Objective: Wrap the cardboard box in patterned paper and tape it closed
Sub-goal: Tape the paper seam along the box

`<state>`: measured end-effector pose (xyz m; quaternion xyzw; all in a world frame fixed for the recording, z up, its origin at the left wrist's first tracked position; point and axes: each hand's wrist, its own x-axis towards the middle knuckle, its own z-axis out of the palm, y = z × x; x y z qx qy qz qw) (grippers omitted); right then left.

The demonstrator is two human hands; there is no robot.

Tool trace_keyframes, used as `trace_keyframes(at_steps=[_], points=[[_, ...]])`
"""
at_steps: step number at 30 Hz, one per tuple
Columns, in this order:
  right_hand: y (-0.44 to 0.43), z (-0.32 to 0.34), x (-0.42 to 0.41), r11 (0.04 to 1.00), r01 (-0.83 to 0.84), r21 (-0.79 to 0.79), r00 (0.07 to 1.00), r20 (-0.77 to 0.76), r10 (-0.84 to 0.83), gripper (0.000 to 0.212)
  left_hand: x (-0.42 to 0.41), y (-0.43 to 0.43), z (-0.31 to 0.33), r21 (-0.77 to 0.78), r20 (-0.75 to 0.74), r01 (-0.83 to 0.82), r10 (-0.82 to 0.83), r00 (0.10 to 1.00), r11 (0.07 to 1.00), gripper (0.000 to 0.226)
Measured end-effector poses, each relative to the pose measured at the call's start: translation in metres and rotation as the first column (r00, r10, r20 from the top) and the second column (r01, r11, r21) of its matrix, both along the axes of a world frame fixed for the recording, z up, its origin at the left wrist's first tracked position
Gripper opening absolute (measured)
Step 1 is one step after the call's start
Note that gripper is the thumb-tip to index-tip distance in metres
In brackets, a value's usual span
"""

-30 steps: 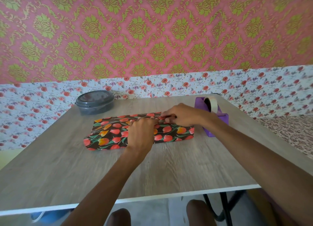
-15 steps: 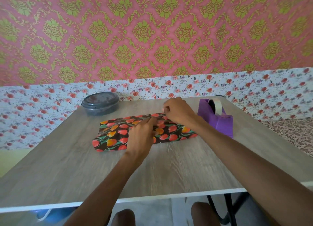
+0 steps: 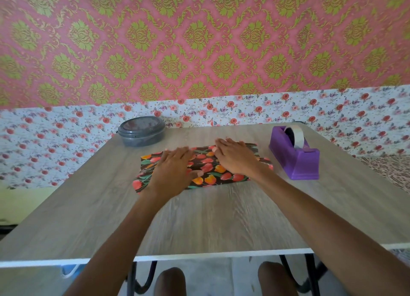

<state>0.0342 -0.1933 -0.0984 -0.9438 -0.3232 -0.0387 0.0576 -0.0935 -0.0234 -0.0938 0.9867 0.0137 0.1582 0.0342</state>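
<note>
Both palms flat now, left hand [image 3: 172, 169] and right hand [image 3: 236, 157] pressing fingers-straight on the paper-covered box [image 3: 208, 170] mid-frame, gripping nothing, top looking wrapped while the ends likely await tape from the purple dispenser [image 3: 296, 153] at right.

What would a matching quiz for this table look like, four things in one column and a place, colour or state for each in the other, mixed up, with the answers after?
Column one:
1. wrapped box
2. tape dispenser
3. grey lidded container
4. left hand

Column two:
A. far left corner of the table
B. purple, to the right of the box
C. lies flat on the box, fingers straight
D. mid-table, covered in tulip-patterned paper

Pairs: 1-D, 2-B, 3-A, 4-C.
</note>
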Motion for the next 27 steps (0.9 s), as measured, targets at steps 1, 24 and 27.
trace_keyframes(at_steps=[1,24,27], points=[[0.000,-0.001,0.000,1.000,0.010,0.005,1.000,0.000,-0.010,0.058,-0.002,0.003,-0.002,0.013,-0.023,-0.014,0.014,1.000,1.000,0.076],[-0.067,-0.007,-0.015,0.981,-0.158,0.114,0.932,0.345,0.110,0.050,0.025,-0.029,-0.012,-0.045,0.276,-0.097,0.106,0.955,0.994,0.055],[-0.073,-0.010,-0.011,0.971,-0.179,0.156,0.938,0.324,0.121,0.049,0.024,-0.031,-0.011,-0.074,0.288,-0.056,0.076,0.955,0.996,0.056]])
